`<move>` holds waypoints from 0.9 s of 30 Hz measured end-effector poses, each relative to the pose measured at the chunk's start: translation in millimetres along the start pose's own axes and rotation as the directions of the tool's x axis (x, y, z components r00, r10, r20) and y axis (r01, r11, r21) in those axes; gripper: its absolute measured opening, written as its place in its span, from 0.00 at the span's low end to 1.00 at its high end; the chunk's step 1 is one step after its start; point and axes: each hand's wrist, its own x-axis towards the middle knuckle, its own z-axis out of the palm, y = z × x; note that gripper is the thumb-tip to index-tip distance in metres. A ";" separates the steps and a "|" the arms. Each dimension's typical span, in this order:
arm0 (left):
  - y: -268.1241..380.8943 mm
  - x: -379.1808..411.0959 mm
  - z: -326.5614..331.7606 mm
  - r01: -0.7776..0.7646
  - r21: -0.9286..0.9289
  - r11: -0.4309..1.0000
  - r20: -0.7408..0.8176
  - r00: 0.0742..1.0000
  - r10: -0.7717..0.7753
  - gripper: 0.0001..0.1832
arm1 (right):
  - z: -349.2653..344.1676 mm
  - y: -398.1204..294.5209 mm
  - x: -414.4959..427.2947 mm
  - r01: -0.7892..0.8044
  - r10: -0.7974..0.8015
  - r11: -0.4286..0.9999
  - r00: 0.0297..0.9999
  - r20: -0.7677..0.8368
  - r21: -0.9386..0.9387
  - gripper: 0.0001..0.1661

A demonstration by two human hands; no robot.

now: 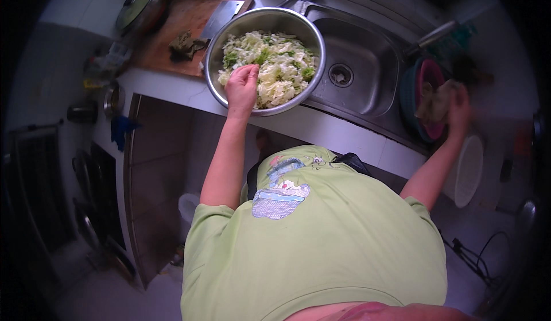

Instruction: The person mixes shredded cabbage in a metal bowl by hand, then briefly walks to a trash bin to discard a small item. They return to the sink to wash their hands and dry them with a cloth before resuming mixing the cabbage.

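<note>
A large stainless steel bowl (319,41) sits at the counter's front edge, overlapping the sink's left side. Chopped cabbage (280,71), pale with green bits, fills much of it. Over the bowl's near left rim is my left hand (242,89), its fingers curled together above the cabbage; I see nothing between them. Far to the right, my right hand (459,108) grips a crumpled beige cloth (437,101), slightly blurred. The cloth is at a pink plastic basin (431,69), which is nested in a blue-green one (409,86).
A cleaver (221,18) and a crumpled dark cloth (186,46) lie on a wooden cutting board (161,56). The steel sink (366,58) has a strainer (341,75) in its drain. A lidded pot (140,11) stands at the back left. A faucet (432,36) juts over the sink's right end.
</note>
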 end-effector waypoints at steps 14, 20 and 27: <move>22.3 0.0 19.9 -0.251 0.649 0.718 0.578 0.776 -0.251 0.37 | 138.8 -291.7 -133.6 0.542 -0.831 0.539 0.467 0.302 0.645 0.23; -8.8 22.3 23.6 -0.302 0.616 0.728 0.543 0.832 -0.115 0.33 | 169.4 -294.5 -175.0 0.844 -0.864 0.403 0.223 0.451 0.354 0.19; 0.7 66.7 4.7 -0.006 0.434 0.901 0.456 0.864 -0.214 0.32 | 161.2 -296.6 -175.7 0.834 -0.867 0.409 0.229 0.442 0.371 0.20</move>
